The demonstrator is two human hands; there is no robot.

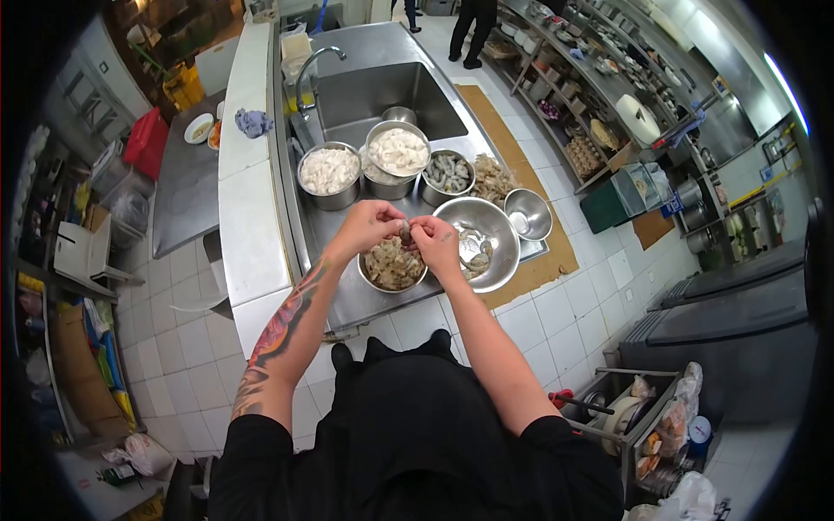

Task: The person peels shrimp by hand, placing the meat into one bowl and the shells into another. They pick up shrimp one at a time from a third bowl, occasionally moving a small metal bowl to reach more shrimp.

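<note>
Both hands meet above a bowl of shrimp shells (393,267) near the counter's front edge. My left hand (373,224) is closed in a pinch on a greyish shrimp (405,232). From the other side, my right hand (436,245) pinches the same shrimp, its fingertips close to the left ones. A wide steel bowl (499,247) with a few shrimp in it lies just right of my right hand. Beyond the hands stand a pot of pale peeled shrimp (329,170), a heaped bowl of pale shrimp (398,151) and a pot of grey shrimp (448,173).
A pile of shells (492,179) and a small empty steel bowl (527,214) sit at the counter's right edge. Farther back are the sink (382,97) and faucet (321,57). A blue cloth (253,123) lies on the white ledge. A person (474,30) stands beyond the counter.
</note>
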